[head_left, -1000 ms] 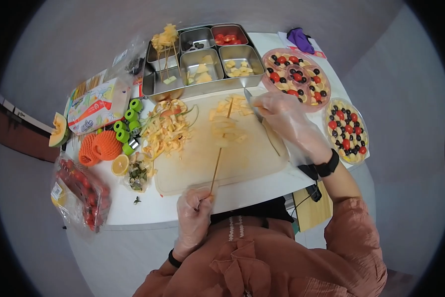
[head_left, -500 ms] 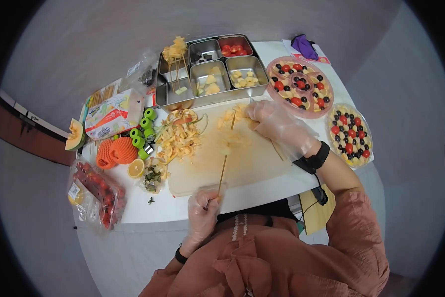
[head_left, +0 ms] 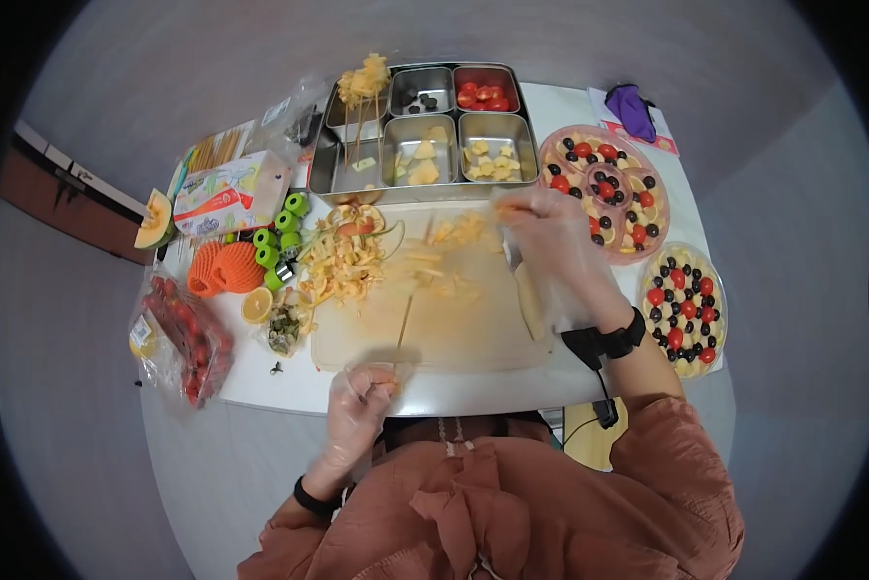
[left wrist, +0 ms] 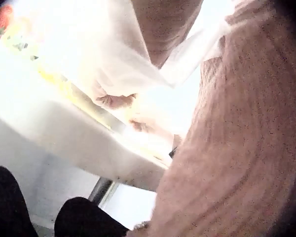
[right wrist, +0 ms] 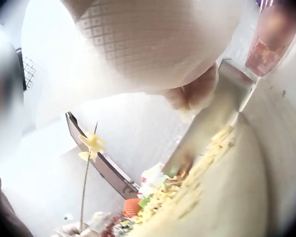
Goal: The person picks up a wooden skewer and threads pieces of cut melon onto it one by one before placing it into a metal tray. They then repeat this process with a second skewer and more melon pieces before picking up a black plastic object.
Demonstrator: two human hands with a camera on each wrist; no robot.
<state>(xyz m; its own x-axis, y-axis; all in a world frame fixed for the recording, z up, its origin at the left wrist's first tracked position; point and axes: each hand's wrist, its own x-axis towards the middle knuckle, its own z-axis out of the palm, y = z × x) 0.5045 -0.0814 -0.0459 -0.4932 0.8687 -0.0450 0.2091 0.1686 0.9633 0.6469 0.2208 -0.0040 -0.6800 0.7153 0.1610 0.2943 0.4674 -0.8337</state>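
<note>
Left hand grips the low end of a thin stick, just off the cutting board's near edge. The stick points away over the board, leaning a little right, with yellow slices near its tip. Right hand, by the board's far right corner, seems to pinch a fruit bit, and is nearer that tip.

We are seeing the left hand cropped by the right wrist view's bottom edge. From the head, we are finding the fruit on the skewer blurred and the knife partly hidden beneath the right hand; we are failing to tell whether that hand is pinching anything.
</note>
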